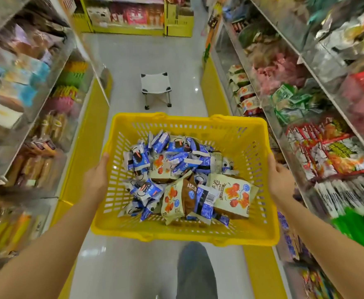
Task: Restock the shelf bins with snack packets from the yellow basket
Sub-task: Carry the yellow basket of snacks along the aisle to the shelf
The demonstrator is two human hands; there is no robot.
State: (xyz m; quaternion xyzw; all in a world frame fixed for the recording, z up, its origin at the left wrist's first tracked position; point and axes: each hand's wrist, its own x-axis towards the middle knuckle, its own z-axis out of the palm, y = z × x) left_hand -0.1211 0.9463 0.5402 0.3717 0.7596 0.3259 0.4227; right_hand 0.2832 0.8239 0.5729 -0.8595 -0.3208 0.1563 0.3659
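Above the floor (146,57), the yellow basket (248,152) lay with its long axis crosswise. The left hand (97,175) and right hand (281,180) each kept a curled grip on 1 end rim.

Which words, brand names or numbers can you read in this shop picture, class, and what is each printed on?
No text can be read with certainty.
On the beige packets in the yellow basket: large dark characters, too blurred to read.
On the blue packets: a barcode with digits too small to read; the other print is blurred.
On the shelf packets: all print is blurred.
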